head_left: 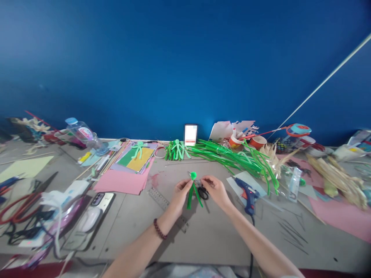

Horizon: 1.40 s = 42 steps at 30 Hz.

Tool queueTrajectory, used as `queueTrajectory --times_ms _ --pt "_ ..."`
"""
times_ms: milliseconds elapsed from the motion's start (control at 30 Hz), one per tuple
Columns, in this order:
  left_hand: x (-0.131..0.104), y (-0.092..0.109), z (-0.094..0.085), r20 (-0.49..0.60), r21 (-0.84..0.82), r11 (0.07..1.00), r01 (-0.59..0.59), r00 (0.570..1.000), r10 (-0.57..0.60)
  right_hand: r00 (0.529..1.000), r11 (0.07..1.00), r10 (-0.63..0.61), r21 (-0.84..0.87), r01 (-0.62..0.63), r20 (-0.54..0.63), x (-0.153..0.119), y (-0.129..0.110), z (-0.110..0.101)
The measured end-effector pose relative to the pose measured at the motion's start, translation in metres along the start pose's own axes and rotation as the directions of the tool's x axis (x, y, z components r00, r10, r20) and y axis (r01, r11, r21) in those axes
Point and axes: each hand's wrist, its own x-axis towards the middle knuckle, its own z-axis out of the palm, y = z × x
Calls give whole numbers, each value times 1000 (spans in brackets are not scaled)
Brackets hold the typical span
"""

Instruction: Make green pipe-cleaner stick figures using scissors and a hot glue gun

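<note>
Near the middle of the table, my left hand [183, 190] pinches a small green pipe-cleaner figure [193, 176] just under its round head. Its green legs hang down and spread apart. My right hand [213, 188] is just right of the figure, fingers pressed together; what they hold, if anything, is too small to tell. Black-handled scissors [203, 192] lie between and beneath the hands. A clear ruler [159, 198] lies partly hidden under my left forearm. Behind, light green figures [177, 148] stand beside a long bundle of green pipe cleaners [228, 156].
A blue glue gun [247, 192] lies right of my right hand, its cable running to the front edge. On the left are pink paper [121, 182], a phone [92, 218], red-handled scissors [20, 208] and a bottle [82, 133]. Dried husks [342, 177] lie far right.
</note>
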Motion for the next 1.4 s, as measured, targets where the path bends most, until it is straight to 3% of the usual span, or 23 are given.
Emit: queueTrajectory --times_ms 233,367,467,600,1033,1267,1400 --pt "-5 7 3 56 23 994 -106 993 104 990 989 -129 61 132 -56 -3 -5 -3" --pt "-10 13 1 45 227 931 -285 958 282 994 980 -104 171 98 25 -7 -12 -3" --pt "-13 15 -2 97 416 785 -460 880 465 995 962 -35 272 7 99 -8 -11 0" --pt "-14 14 -6 220 573 534 -622 745 630 996 949 26 310 -52 86 -7 -9 3" --pt "-5 1 -10 328 678 317 -664 658 678 958 798 229 530 -286 173 2 -8 2" --pt "-2 4 -13 418 687 147 -711 553 721 946 789 254 522 -323 202 1 -4 4" --pt "-2 6 -13 436 684 120 -720 535 724 956 807 211 515 -289 205 0 -4 3"
